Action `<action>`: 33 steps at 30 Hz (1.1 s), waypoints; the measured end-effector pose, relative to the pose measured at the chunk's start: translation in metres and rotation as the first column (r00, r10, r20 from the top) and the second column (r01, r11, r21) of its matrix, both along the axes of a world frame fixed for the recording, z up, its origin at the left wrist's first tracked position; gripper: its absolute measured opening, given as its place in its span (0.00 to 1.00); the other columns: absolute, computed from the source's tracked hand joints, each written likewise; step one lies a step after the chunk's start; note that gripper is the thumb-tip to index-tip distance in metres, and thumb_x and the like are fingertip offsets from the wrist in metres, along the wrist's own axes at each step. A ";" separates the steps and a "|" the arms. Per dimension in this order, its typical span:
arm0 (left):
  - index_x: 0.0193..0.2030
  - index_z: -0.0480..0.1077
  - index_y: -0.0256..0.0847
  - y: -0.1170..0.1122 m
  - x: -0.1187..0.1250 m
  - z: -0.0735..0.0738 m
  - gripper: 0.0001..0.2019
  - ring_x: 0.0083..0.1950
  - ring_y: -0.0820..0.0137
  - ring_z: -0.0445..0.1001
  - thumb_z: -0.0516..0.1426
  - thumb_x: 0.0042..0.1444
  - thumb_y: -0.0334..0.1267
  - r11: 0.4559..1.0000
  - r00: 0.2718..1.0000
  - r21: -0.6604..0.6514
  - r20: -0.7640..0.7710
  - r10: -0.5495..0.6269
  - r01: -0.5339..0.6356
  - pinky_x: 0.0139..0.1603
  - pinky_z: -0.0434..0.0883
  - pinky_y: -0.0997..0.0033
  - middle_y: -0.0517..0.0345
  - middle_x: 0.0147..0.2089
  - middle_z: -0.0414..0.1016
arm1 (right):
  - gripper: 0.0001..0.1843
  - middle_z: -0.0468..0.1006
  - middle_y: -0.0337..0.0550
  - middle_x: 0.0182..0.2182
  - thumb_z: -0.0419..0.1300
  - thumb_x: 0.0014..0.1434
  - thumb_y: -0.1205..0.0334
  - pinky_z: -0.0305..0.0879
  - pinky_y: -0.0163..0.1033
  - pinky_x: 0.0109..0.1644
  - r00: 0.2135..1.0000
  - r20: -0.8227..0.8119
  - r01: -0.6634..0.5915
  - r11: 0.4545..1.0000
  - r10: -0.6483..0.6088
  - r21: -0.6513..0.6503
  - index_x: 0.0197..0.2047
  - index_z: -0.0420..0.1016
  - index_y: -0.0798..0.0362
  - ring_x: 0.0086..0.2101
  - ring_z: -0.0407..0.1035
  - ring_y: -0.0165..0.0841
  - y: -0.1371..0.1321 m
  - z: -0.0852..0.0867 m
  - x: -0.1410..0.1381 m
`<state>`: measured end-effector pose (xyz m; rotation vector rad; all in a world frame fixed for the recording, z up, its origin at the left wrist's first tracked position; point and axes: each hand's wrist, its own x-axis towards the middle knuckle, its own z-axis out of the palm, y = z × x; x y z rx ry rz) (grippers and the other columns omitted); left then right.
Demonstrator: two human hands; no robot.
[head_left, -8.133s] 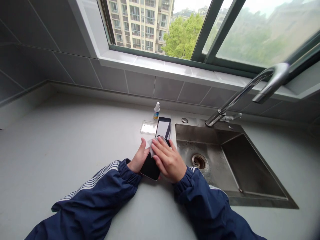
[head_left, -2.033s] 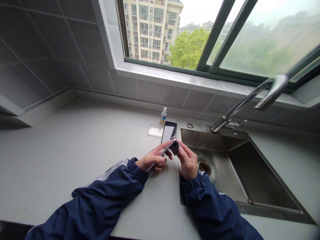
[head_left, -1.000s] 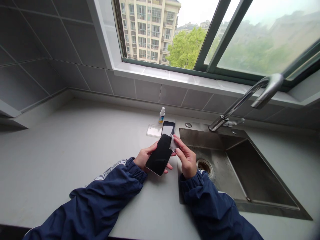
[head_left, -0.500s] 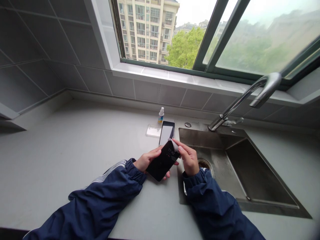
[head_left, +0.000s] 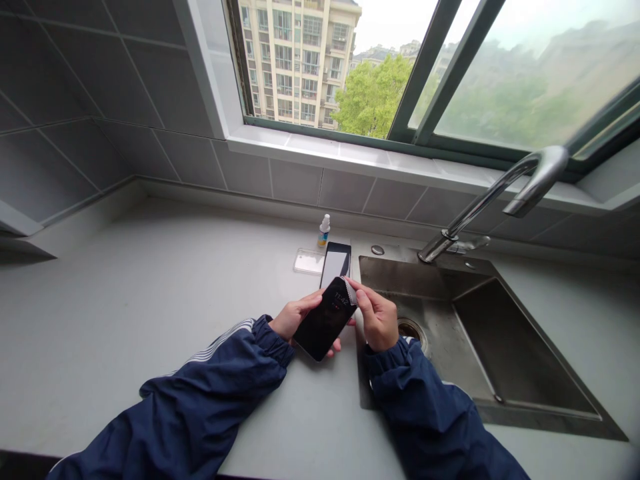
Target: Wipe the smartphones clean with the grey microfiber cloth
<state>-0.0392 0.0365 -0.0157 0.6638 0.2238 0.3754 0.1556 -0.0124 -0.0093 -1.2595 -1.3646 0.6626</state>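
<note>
A black smartphone [head_left: 324, 325] showing 11:42 on its dark screen is held tilted by my left hand [head_left: 295, 316], whose thumb lies along one edge while fingertips show past the other. At the phone's upper right corner, my right hand [head_left: 379, 319] pinches a small light cloth with a zigzag edge [head_left: 351, 293], folded over that corner. Just behind lies a second, dark-framed phone-like slab [head_left: 337, 261] with a pale reflection, partly covered by the held phone. A clear phone case [head_left: 309, 261] is flat to its left. Behind the case stands a small white spray bottle [head_left: 324, 231].
A steel sink [head_left: 475, 333] is set into the pale countertop [head_left: 200, 267], right beside my right hand and under my right forearm. A chrome faucet [head_left: 480, 207] arches at its back edge. Beyond the tiled backsplash is a partly open sliding window [head_left: 415, 120].
The cloth at the phone's corner has shifted slightly, with less of it over the top edge. My left hand keeps its hold. The whole view has moved a little.
</note>
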 end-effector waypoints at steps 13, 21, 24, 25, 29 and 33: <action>0.62 0.66 0.29 0.002 0.001 -0.006 0.34 0.39 0.51 0.82 0.44 0.65 0.59 0.984 0.988 -0.095 0.002 -0.153 0.152 0.37 0.77 0.55 0.31 0.56 0.75 | 0.21 0.82 0.42 0.52 0.52 0.70 0.49 0.71 0.51 0.58 0.991 -0.060 -0.124 0.991 0.121 -0.054 0.58 0.77 0.46 0.52 0.75 0.45 -0.001 0.005 -0.003; 0.64 0.61 0.40 0.002 0.001 -0.001 0.33 0.36 0.49 0.83 0.41 0.65 0.63 0.996 0.997 -0.076 0.069 -0.036 0.042 0.34 0.77 0.52 0.37 0.51 0.78 | 0.24 0.67 0.41 0.66 0.50 0.71 0.50 0.54 0.52 0.72 0.991 -0.027 -0.129 0.991 0.130 0.024 0.65 0.69 0.46 0.66 0.60 0.43 -0.002 0.005 -0.007; 0.60 0.66 0.34 0.002 0.001 -0.003 0.35 0.36 0.50 0.83 0.44 0.64 0.64 0.991 0.998 -0.121 0.009 -0.058 0.058 0.34 0.78 0.55 0.36 0.49 0.79 | 0.25 0.65 0.41 0.67 0.50 0.71 0.50 0.52 0.54 0.73 0.991 0.005 -0.136 0.990 0.135 0.039 0.67 0.66 0.46 0.67 0.58 0.43 -0.003 0.007 -0.009; 0.59 0.67 0.33 0.003 0.000 -0.004 0.34 0.36 0.51 0.83 0.45 0.64 0.63 0.989 0.998 -0.134 -0.015 -0.063 0.060 0.34 0.78 0.56 0.36 0.48 0.79 | 0.25 0.65 0.41 0.67 0.49 0.71 0.50 0.52 0.54 0.73 0.991 0.014 -0.136 0.990 0.135 0.039 0.67 0.66 0.46 0.66 0.59 0.43 -0.003 0.007 -0.009; 0.58 0.69 0.30 0.003 0.000 -0.004 0.34 0.35 0.52 0.83 0.48 0.64 0.62 0.989 0.996 -0.145 -0.069 -0.053 0.043 0.34 0.78 0.57 0.35 0.48 0.79 | 0.25 0.65 0.42 0.67 0.48 0.72 0.51 0.54 0.55 0.72 0.990 0.043 -0.138 0.990 0.136 0.042 0.68 0.65 0.46 0.66 0.60 0.43 -0.003 0.007 -0.008; 0.60 0.66 0.31 0.000 0.001 0.002 0.34 0.34 0.52 0.83 0.49 0.63 0.61 0.994 0.989 -0.100 -0.145 0.033 -0.048 0.31 0.78 0.58 0.35 0.47 0.79 | 0.25 0.62 0.42 0.69 0.49 0.72 0.52 0.51 0.54 0.73 0.988 0.073 -0.141 0.987 0.136 0.073 0.69 0.64 0.46 0.67 0.57 0.42 -0.001 0.003 -0.007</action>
